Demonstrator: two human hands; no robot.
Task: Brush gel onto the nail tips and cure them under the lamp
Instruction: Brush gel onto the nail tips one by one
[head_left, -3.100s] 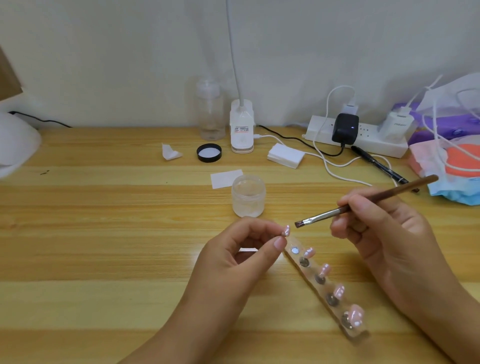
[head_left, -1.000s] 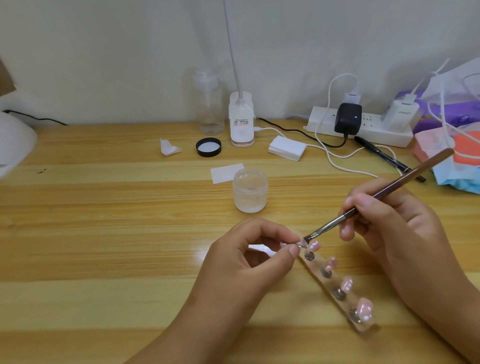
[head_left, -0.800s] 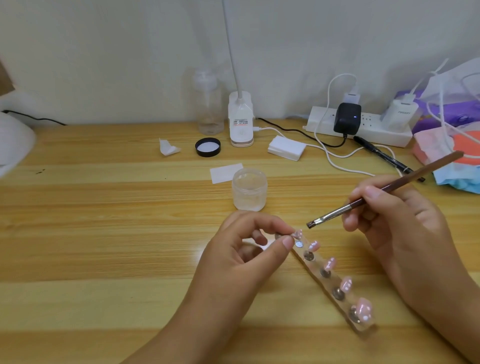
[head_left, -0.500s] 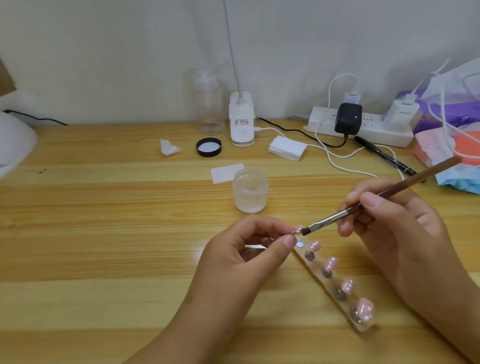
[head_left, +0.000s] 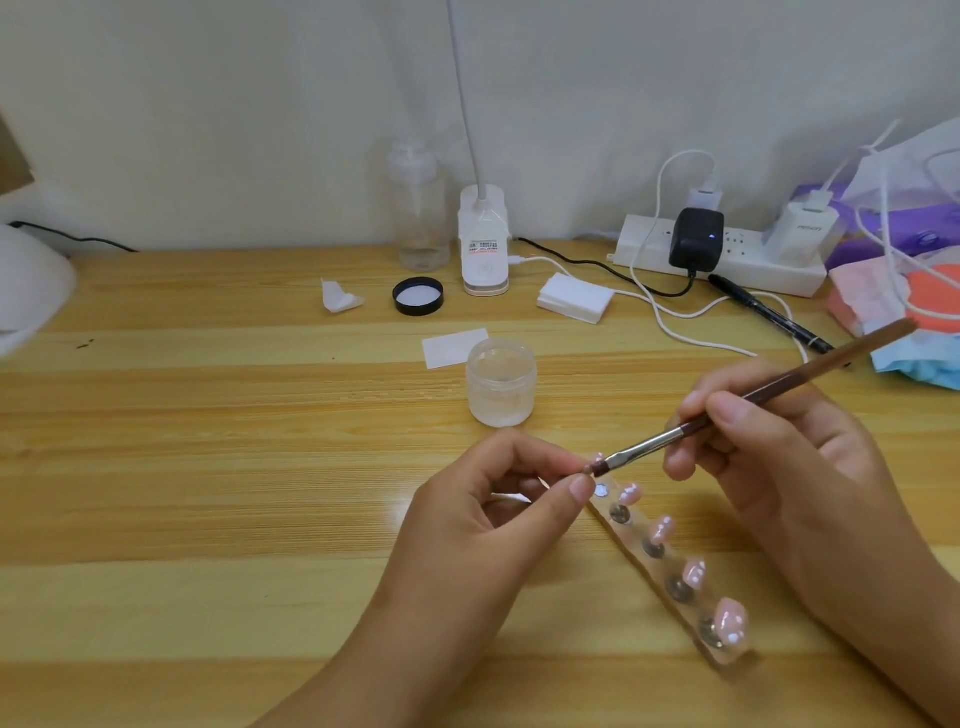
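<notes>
left hand (head_left: 498, 509): thumb and forefinger pinch one pink nail tip (head_left: 597, 459), just over the far end of the strip (head_left: 636, 540).
right hand (head_left: 769, 457): fingers clamped round the brush (head_left: 727, 415) like a pen, bristles touching that tip.
progress: gel is going on this one now; four more tips (head_left: 694, 571) sit glossy on the strip, coated or not i can't tell.
left to do: curing, likely in the white dome (head_left: 26, 291) at the far left edge.
gel: open jar (head_left: 501, 384) just behind the hands, black lid (head_left: 418, 296) further back.
surface: pale wood table (head_left: 208, 467), power strip (head_left: 748, 267) and cables along a plain white wall.
</notes>
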